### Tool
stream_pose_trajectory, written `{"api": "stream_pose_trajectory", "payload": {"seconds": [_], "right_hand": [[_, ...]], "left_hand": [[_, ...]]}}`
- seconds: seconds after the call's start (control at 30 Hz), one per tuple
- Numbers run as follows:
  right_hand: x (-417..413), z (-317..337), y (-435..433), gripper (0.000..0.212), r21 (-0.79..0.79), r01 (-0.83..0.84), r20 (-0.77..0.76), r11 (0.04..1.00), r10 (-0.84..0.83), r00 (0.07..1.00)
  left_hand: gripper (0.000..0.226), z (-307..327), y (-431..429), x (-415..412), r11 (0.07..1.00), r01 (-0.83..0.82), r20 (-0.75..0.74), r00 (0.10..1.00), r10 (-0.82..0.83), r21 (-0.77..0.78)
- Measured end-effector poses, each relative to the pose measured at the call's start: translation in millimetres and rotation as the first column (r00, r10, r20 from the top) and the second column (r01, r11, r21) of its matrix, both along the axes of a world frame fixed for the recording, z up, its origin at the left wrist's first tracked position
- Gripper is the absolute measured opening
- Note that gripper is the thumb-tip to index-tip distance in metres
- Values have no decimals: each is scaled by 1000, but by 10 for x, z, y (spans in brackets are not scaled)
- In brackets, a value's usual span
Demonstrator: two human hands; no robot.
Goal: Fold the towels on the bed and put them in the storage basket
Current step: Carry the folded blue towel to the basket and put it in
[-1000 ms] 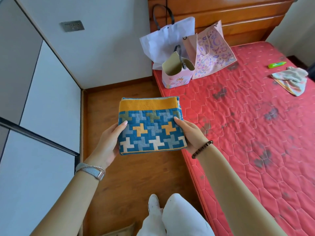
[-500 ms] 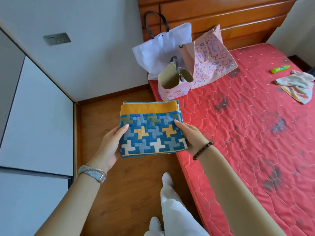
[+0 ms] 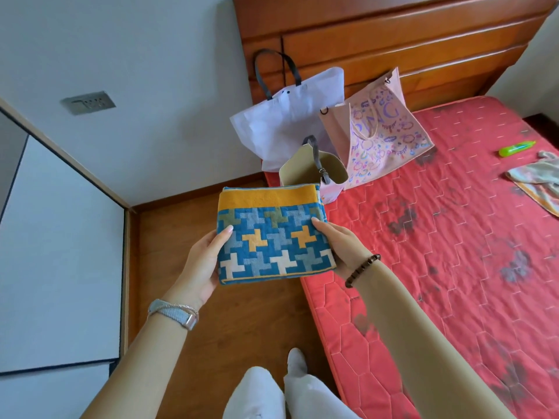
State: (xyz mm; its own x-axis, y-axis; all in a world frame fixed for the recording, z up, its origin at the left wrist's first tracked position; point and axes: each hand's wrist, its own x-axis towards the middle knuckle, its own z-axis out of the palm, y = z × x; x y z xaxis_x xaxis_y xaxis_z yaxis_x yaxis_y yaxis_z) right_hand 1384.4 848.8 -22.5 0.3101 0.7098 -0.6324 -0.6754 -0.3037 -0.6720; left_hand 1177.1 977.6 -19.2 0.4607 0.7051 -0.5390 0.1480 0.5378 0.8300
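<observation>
Storage basket (image 3: 295, 173) at bed (image 3: 453, 252) head corner, white bag (image 3: 287, 122) behind; loose towel (image 3: 535, 182) near far edge. Left hand (image 3: 199, 267), right hand (image 3: 341, 246) grip folded towel (image 3: 272, 237).

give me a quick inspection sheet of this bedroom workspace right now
surface: red quilted mattress, dark stains across it
job's things: folded towel, blue and yellow, held up near the bed's corner; storage basket open on that corner; unfolded towel crumpled at the far right
clutter: white bag and pink bag by the headboard; green object near the unfolded towel
grips: left grip and right grip each hold a side of the folded towel, thumbs on top
cables: nothing seen
surroundings: wood floor, wall plate, white cabinet door
</observation>
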Motion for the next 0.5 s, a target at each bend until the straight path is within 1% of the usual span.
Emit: {"api": "stream_pose_trajectory", "payload": {"seconds": [0.13,0.27,0.5], "right_hand": [[177,-26,194,22,-16,15,-11,1000,-15,1000],[338,-90,412,26,-41,45,-7,998,-45,999],[513,-183,881,30,-65,117,-12,991,-118,993]], "left_hand": [[32,-33,211,188,1000,24,-11,1000,-24,-3],[34,-103,492,377,999,41,-35,999,-41,-1],[35,-208,1122,638,991,131,-47,990,-132,-15]]}}
